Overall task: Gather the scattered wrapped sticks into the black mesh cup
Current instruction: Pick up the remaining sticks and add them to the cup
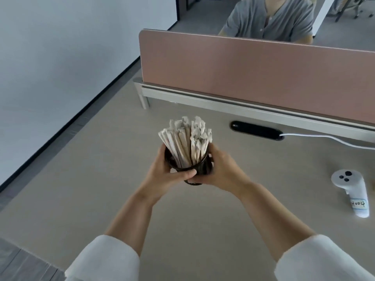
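Both the left hand (170, 175) and right hand (219, 171) clasp the black mesh cup (199, 169) above the counter (101, 169), wrapped sticks (186, 138) bunched inside; I'd set it down level so none tip out.

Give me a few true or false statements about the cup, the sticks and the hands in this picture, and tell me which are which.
1. Both hands, the left hand and the right hand, are wrapped around the black mesh cup. True.
2. The wrapped sticks lie scattered across the desk. False: they stand bundled in the cup, and none show loose on the desk.
3. A white controller lies on the desk to the right of the hands. True.
4. The cup is empty. False: it is packed with sticks that rise above its rim.
5. The white cable runs into the cup. False: it comes from the dark slot in the desk.
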